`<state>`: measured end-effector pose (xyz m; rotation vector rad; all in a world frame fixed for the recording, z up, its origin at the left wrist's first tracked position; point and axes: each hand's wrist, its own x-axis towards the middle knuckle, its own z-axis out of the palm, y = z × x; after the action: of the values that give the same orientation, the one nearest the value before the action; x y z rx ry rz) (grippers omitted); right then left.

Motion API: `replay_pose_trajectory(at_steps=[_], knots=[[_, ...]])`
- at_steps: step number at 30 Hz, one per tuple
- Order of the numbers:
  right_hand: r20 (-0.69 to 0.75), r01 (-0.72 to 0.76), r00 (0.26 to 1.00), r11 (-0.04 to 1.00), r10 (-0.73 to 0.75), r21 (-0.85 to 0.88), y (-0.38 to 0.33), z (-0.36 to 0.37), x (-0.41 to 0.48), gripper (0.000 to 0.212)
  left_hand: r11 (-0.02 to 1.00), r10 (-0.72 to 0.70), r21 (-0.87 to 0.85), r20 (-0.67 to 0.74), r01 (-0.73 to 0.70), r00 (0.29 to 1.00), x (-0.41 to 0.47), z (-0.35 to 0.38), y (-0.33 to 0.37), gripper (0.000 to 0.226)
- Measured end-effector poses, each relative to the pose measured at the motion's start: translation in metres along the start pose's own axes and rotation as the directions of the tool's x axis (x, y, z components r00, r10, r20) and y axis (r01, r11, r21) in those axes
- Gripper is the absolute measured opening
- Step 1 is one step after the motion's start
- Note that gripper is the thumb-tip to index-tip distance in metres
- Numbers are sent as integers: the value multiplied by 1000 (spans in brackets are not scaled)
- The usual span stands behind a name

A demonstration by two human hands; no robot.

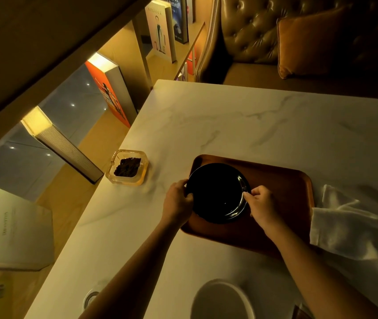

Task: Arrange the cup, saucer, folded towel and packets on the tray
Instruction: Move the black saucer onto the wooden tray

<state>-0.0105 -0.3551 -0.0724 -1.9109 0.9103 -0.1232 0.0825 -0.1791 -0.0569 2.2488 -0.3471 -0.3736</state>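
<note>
A black round saucer [216, 192] lies on the left part of a brown wooden tray [282, 187] on the marble table. My left hand [178, 198] grips the saucer's left rim and my right hand [260, 202] pinches its right rim. A white cloth towel [353, 226] lies crumpled to the right of the tray, overlapping the tray's right edge. A white cup [221, 300] stands near the table's front edge, between my forearms. No packets can be made out.
A glass ashtray [127, 168] holding dark grounds sits left of the tray near the table's left edge. Behind the table is a tufted leather sofa [264, 31] with an orange cushion [310, 44]. Shelves with books run along the left.
</note>
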Motion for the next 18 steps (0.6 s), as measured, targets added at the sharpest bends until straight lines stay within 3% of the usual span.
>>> replay_pose_trajectory(at_steps=[8,12,18], knots=[[29,128,992,966,-125,-224,0,-13,-6,22,951,174,262,-10,-166,985,-17,1,-5,46],[22,227,973,941,-229,-250,-1,-23,-19,35,945,208,258,3,-202,978,-25,-13,-4,55],[52,273,962,945,-268,-182,5,-32,-53,43,945,258,201,16,-256,966,-52,-45,-4,66]])
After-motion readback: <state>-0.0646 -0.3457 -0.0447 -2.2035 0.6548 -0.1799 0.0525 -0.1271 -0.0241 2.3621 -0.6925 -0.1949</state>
